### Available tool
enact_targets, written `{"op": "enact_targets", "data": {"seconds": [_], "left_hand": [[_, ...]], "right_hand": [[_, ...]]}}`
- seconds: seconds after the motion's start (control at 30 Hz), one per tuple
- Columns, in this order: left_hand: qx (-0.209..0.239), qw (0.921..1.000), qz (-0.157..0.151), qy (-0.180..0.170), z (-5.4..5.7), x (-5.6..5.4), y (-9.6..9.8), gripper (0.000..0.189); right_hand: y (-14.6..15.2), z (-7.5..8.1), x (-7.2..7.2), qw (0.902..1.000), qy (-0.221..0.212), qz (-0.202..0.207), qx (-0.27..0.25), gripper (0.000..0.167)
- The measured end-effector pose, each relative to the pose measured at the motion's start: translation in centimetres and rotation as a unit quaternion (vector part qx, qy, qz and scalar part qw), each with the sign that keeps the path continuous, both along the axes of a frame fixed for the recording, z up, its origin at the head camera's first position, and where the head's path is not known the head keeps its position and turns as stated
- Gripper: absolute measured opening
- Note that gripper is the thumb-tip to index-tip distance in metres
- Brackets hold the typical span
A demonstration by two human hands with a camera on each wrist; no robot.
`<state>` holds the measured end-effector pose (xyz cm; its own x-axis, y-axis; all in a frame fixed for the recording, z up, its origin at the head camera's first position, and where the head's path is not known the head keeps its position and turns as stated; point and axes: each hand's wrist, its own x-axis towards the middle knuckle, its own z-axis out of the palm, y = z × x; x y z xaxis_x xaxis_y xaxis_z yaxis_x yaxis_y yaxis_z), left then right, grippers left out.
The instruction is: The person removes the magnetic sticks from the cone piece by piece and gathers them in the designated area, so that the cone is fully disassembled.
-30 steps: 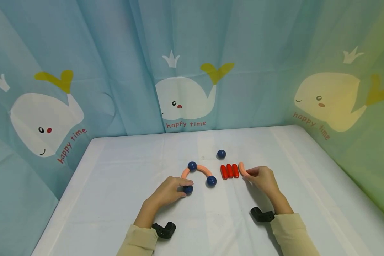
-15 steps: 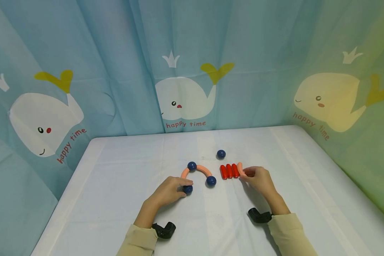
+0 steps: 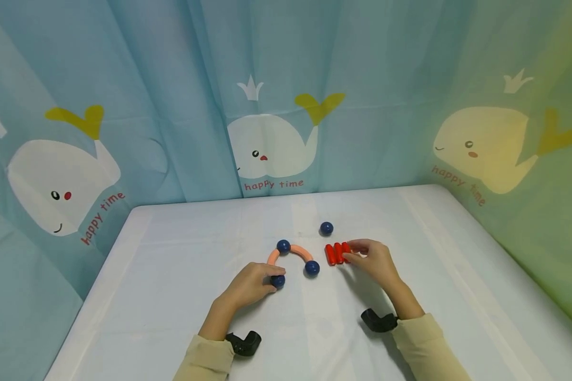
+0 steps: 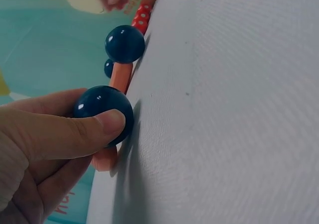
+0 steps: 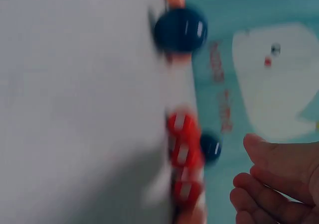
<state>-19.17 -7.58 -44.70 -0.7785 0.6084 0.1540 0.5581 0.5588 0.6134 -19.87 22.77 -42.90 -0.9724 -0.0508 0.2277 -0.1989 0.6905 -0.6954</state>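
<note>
My left hand (image 3: pixel 252 283) pinches a blue ball (image 4: pixel 99 102) between thumb and fingers at the near left end of an arch. This arch joins blue balls with curved orange rods (image 3: pixel 301 252). Its middle ball (image 3: pixel 283 246) lies farther back and its right end ball (image 3: pixel 312 268) rests on the cloth. Just right of the red rods (image 3: pixel 334 254), lying side by side, hovers my right hand (image 3: pixel 375 262). Its thumb and fingers stand apart, holding nothing, in the right wrist view. A loose curved orange rod (image 5: pixel 192 215) lies beside the red rods, hidden by that hand in the head view.
A loose blue ball (image 3: pixel 326 228) sits behind the red rods. A white cloth (image 3: pixel 190 275) covers the table, and a blue curtain (image 3: pixel 186 106) with whale prints hangs behind it. Each wrist wears a black camera (image 3: pixel 378 320).
My right hand slid the loose orange rod left against the red rods, then let it go and lifted slightly. The left hand keeps its grip. The head view has shifted a little.
</note>
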Motion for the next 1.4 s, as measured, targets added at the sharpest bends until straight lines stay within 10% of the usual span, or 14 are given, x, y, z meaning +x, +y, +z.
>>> {"op": "enact_targets", "data": {"seconds": [0.5,0.7,0.97,1.4], "left_hand": [[-0.088,0.9923,0.029,0.082,0.2,0.7,1.4,0.042],[-0.087,0.9903,0.038,0.102,-0.7,0.3,1.0,0.051],[-0.078,0.9784,0.025,0.190,-1.1,-0.2,0.6,0.016],[-0.123,0.9717,0.037,0.199,-0.8,0.3,1.4,0.010]], "right_hand": [[-8.0,0.0,1.1,0.9839,0.028,0.174,-0.029,0.026],[-8.4,-0.6,1.3,0.9827,0.039,0.180,-0.023,0.024],[-8.6,-0.7,1.4,0.9823,0.030,0.182,-0.033,0.022],[-9.8,-1.5,2.0,0.9732,-0.009,0.230,-0.002,0.048]]}}
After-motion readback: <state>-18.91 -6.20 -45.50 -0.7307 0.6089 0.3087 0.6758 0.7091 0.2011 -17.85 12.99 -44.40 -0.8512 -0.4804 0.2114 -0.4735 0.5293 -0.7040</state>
